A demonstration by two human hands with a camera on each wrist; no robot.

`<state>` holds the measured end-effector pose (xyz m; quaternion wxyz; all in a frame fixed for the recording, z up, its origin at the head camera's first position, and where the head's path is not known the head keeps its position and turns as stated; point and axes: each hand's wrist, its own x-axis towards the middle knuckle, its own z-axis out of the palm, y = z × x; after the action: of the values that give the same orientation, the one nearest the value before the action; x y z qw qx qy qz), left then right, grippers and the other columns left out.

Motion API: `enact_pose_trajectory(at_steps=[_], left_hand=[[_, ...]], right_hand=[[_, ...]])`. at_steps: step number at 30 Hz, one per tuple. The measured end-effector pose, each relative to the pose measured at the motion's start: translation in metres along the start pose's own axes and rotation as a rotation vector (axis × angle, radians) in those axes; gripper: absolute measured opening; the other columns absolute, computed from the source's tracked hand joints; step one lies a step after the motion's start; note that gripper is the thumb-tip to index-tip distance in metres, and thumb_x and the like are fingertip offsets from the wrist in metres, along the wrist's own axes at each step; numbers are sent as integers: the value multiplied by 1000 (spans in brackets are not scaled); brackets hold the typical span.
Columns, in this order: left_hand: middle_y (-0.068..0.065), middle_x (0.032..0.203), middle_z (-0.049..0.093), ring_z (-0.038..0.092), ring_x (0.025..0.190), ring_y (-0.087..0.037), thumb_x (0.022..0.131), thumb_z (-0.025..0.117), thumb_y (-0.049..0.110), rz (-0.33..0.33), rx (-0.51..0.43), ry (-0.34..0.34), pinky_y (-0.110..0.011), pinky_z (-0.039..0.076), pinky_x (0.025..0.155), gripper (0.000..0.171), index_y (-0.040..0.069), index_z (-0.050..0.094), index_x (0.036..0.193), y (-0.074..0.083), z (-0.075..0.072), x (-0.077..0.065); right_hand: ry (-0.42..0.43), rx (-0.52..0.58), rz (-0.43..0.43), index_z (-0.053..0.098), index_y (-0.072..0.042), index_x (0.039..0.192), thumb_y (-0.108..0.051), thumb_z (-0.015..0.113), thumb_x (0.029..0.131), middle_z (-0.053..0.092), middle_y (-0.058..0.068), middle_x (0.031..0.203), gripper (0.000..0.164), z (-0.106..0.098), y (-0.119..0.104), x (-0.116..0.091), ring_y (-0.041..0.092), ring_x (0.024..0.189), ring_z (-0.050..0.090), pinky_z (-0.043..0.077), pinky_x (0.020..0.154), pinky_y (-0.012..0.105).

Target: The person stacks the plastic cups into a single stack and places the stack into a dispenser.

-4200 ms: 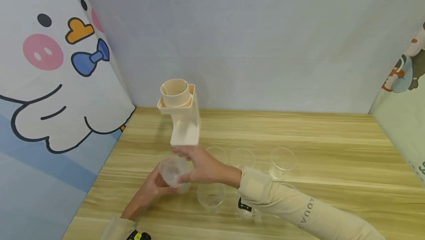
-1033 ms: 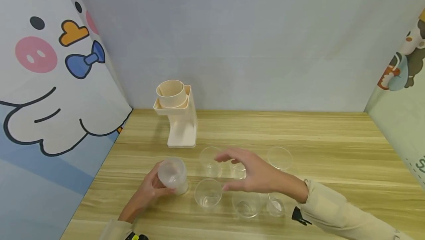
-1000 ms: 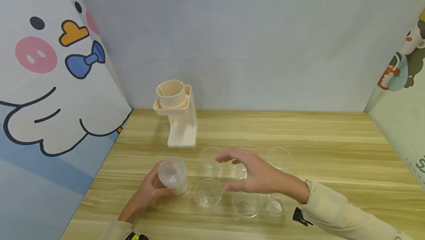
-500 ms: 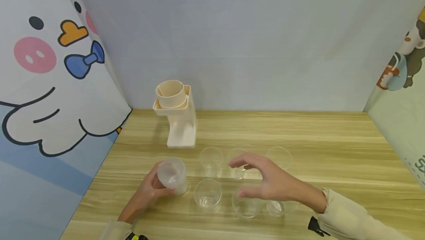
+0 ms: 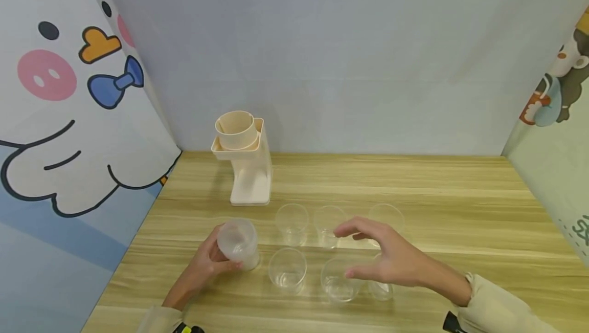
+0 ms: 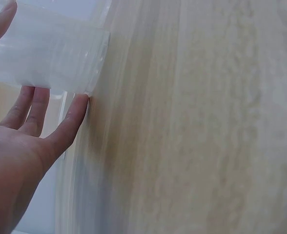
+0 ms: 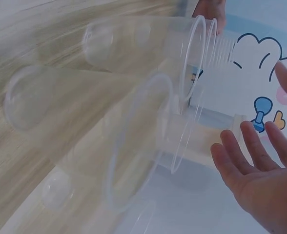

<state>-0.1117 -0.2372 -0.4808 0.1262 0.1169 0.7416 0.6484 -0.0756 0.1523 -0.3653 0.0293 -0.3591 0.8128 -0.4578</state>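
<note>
Grey backdrop (image 5: 331, 57) behind a wood-grain table (image 5: 442, 184), cartoon-printed panel (image 5: 52, 133) on the left. On my feed the left hand (image 5: 207, 264) has its grip curled round a cloudy cup stack (image 5: 238, 243), near left on the table; ridges suggest nested cups, count unclear. Looks upright; can't confirm the base touches down.

Right hand (image 5: 398, 259): grip spread, thumb well apart from fingers, nothing held, hovering by the right end of the loose clear cups (image 5: 287, 271). Those stand right of the stack in two rough rows, three far, three near, right ones partly covered. Cream holder (image 5: 250, 190) at far left, round cylinder (image 5: 236, 140) in its top.

Step, my call: cup handling, left steadying the stack, right free. Whether cups go on or come off, can't tell. Next move on a loose cup would call for a wide, light grip clear of neighbouring rims, with the left holding steady.
</note>
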Motion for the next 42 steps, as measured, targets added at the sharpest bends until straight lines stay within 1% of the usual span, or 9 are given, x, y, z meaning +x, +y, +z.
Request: enact_pose_trajectory(at_steps=[3, 7, 15, 22, 25, 31, 34, 40, 42], left_hand=[[-15, 135, 41, 47, 120, -18, 70, 81, 2, -3, -6, 0, -25, 42, 94, 85, 13, 34, 141, 0, 0, 0], [-15, 135, 42, 46, 121, -19, 70, 81, 2, -10, -9, 3, -24, 42, 94, 86, 13, 34, 140, 0, 0, 0], [-14, 134, 42, 44, 123, -26, 70, 81, 3, -15, -2, 8, -26, 41, 95, 85, 13, 34, 140, 0, 0, 0], [-14, 135, 43, 45, 123, -24, 70, 81, 3, -16, 4, 11, -24, 41, 95, 85, 13, 35, 140, 2, 0, 1], [-14, 135, 43, 44, 124, -25, 69, 82, 2, -21, 2, 15, -24, 40, 95, 85, 13, 35, 139, 2, 1, 1], [-14, 135, 42, 41, 125, -30, 69, 81, 2, -33, 1, 18, -27, 40, 95, 86, 13, 34, 140, 2, 1, -1], [-14, 135, 41, 42, 125, -28, 69, 81, 1, -27, -4, 14, -27, 41, 95, 86, 12, 34, 140, 2, 1, -2], [-15, 135, 41, 46, 122, -19, 70, 81, 2, -17, 3, 8, -24, 41, 94, 86, 12, 34, 140, 3, 1, -3], [-15, 135, 41, 46, 121, -18, 70, 81, 2, -15, 5, 6, -24, 41, 94, 85, 13, 34, 140, 4, 1, -3]], right_hand=[[9, -7, 2, 54, -20, 124, -28, 80, 77, 59, -6, 119, 54, -1, 2, -4, 17, 110, 56, 47, 91, 39], [16, -10, 7, 54, -19, 124, -24, 81, 76, 59, -5, 120, 55, -4, 4, -9, 17, 110, 56, 47, 91, 39], [38, -24, 6, 54, -17, 124, -22, 81, 76, 59, -3, 120, 56, -9, 11, -22, 19, 110, 56, 47, 90, 38], [57, -59, -3, 54, -16, 125, -22, 82, 75, 59, -2, 120, 58, -13, 16, -35, 18, 109, 56, 48, 89, 35], [64, -69, -2, 54, -16, 125, -19, 82, 75, 59, -2, 120, 57, -15, 18, -41, 18, 109, 56, 48, 89, 34], [67, -50, 50, 54, -18, 124, -18, 83, 74, 59, -5, 121, 58, -18, 22, -53, 16, 112, 56, 48, 90, 33], [72, -40, 66, 54, -17, 124, -20, 83, 73, 58, -5, 123, 58, -19, 24, -58, 15, 113, 55, 48, 90, 33], [96, -51, 51, 54, -9, 124, -16, 85, 69, 57, -3, 124, 64, -20, 30, -70, 13, 115, 53, 47, 90, 29], [99, -45, 60, 53, -9, 125, -15, 86, 68, 56, -3, 125, 66, -19, 32, -74, 13, 115, 52, 46, 91, 28]])
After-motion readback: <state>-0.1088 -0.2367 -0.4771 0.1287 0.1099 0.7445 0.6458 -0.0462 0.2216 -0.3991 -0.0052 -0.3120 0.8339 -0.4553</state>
